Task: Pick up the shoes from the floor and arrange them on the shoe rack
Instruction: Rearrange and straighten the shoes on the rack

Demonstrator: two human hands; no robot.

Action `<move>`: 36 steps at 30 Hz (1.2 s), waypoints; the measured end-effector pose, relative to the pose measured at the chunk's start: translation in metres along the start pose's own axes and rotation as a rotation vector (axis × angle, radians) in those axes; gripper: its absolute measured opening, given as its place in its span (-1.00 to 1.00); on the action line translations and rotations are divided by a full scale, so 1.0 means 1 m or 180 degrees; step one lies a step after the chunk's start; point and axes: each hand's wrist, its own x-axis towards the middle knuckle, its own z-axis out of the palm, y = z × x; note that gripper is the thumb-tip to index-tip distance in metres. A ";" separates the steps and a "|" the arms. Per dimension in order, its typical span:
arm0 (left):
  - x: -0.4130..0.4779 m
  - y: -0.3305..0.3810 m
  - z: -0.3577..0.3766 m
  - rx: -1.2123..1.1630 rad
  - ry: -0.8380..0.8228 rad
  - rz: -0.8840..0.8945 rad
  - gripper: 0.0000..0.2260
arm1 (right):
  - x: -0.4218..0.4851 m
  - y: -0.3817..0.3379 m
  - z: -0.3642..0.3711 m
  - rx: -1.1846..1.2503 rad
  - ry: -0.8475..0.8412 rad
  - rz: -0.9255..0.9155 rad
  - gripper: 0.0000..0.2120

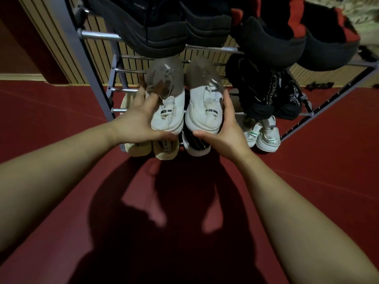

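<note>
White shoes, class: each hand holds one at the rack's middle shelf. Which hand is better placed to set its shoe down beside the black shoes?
Right. The right hand holds the white shoe nearest the black shoes; the left hand is farther away.

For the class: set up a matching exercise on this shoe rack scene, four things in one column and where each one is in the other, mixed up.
1. left white sneaker
2. right white sneaker
3. black sandals
4. small white shoes with green trim

A. middle shelf, right side
B. in the right hand
C. lowest level, right side
D. in the left hand

Pairs: 1-D, 2-B, 3-A, 4-C
</note>
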 end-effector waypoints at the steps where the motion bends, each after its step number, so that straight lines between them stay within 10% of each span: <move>1: 0.003 -0.002 0.001 -0.0004 0.0066 0.0003 0.16 | 0.004 -0.001 0.000 -0.0117 -0.0021 -0.0022 0.12; 17: 0.044 -0.008 0.000 0.0255 0.0264 0.0276 0.21 | 0.029 -0.001 -0.001 -0.0927 -0.0040 -0.0034 0.06; 36: -0.017 0.067 -0.051 0.0394 -0.0710 -0.1009 -0.05 | -0.008 -0.080 -0.031 -0.0992 -0.0831 0.0424 0.00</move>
